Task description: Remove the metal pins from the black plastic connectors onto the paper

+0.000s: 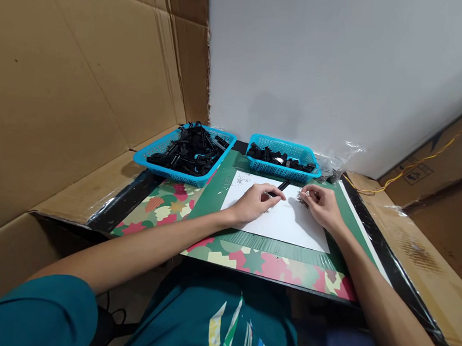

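Over the white sheet [286, 228], my left hand [256, 201] has its thumb and fingers closed around the lower end of a slim black part [284, 185]. To its right, my right hand [322, 204] is pinched at a little pile of tiny metal pieces [300, 197]; whatever sits between its fingertips is too small to name. More tiny metal pieces [241, 179] lie scattered at the sheet's upper left corner.
A large blue basket [202, 181] of black parts stands at the back left, a smaller blue basket [283, 170] behind the sheet. A clear plastic bag [335, 165] sits beside it. Cardboard walls [104, 51] flank the table; a yellow cord [398, 176] runs along the right.
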Demonstrator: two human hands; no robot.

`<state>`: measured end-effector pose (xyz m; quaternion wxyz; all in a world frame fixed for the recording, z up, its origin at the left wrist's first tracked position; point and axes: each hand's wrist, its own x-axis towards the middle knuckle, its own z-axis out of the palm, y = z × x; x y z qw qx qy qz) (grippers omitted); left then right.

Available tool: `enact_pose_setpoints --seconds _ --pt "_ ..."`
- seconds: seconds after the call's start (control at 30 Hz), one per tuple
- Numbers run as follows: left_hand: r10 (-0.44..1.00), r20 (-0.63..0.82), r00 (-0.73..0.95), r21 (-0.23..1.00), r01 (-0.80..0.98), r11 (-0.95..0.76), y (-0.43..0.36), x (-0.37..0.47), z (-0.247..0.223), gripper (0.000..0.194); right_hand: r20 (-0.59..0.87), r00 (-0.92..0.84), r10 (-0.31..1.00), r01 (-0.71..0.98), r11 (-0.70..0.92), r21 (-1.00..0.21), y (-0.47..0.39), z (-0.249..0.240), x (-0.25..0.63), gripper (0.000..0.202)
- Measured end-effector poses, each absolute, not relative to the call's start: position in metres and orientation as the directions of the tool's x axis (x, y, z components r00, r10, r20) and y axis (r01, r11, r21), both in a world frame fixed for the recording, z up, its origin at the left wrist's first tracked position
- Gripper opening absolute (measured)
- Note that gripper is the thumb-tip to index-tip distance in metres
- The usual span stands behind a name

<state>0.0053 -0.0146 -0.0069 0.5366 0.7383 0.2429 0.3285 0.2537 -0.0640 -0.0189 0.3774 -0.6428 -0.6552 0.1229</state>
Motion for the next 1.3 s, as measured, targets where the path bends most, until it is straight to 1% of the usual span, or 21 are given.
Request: enact_pose_setpoints --seconds 0.03,0.17,0.3,0.43,0.6,0.77,0.83,0.93,1.07,1.13,1.2,1.3 --pt "0.713 0.229 0.663 0.951 0.005 -0.31 -0.014 0.005 -0.007 0.024 0.331 0.1 0.938 0.757 0.143 -0.637 -0.064 -0.019 0.254 0.025" --pt "0.734 0.229 0.639 0.955 0.001 -0.298 -0.014 0.005 -0.007 0.023 0.299 0.037 0.954 0.832 0.136 -0.537 -0.063 -0.022 0.257 0.02" --pt "0.726 0.246 0.643 0.948 -0.003 -0.319 -0.015 0.006 -0.006 0.021 0.314 0.005 0.949 0.867 0.152 -0.474 -0.063 -0.024 0.258 0.017" --pt "0.715 0.248 0.654 0.94 0.016 -0.341 -0.014 0.007 -0.008 0.022 0.317 0.027 0.948 0.849 0.145 -0.507 -0.063 -0.024 0.256 0.017" --pt "0.715 0.25 0.653 0.938 0.019 -0.345 -0.013 0.006 -0.009 0.023 0.292 0.042 0.955 0.81 0.139 -0.57 -0.063 -0.022 0.252 0.024" --pt "0.715 0.252 0.653 0.936 0.025 -0.352 -0.014 0.006 -0.007 0.023 0.295 0.026 0.955 0.819 0.149 -0.555 -0.064 -0.019 0.248 0.028" --pt "0.712 0.253 0.654 0.934 0.026 -0.356 -0.014 0.006 -0.007 0.022 0.297 0.045 0.954 0.802 0.143 -0.579 -0.064 -0.017 0.248 0.028" --pt "0.712 0.253 0.655 0.936 0.021 -0.352 -0.014 0.006 -0.008 0.021 0.27 0.066 0.961 0.745 0.132 -0.654 -0.065 -0.015 0.248 0.029" --pt "0.721 0.233 0.653 0.933 0.059 -0.355 -0.013 0.007 -0.011 0.022 0.21 0.062 0.976 0.572 0.137 -0.808 -0.068 -0.013 0.243 0.038" --pt "0.721 0.242 0.649 0.924 0.074 -0.376 -0.012 0.008 -0.013 0.022 0.2 0.037 0.979 0.481 0.158 -0.862 -0.07 -0.013 0.236 0.042" --pt "0.715 0.259 0.649 0.91 0.085 -0.407 -0.013 0.009 -0.014 0.022 0.192 0.006 0.981 0.428 0.17 -0.888 -0.072 -0.012 0.227 0.045" --pt "0.711 0.283 0.644 0.89 0.099 -0.445 -0.014 0.011 -0.015 0.022 0.173 -0.032 0.984 0.4 0.171 -0.9 -0.074 -0.011 0.215 0.049"
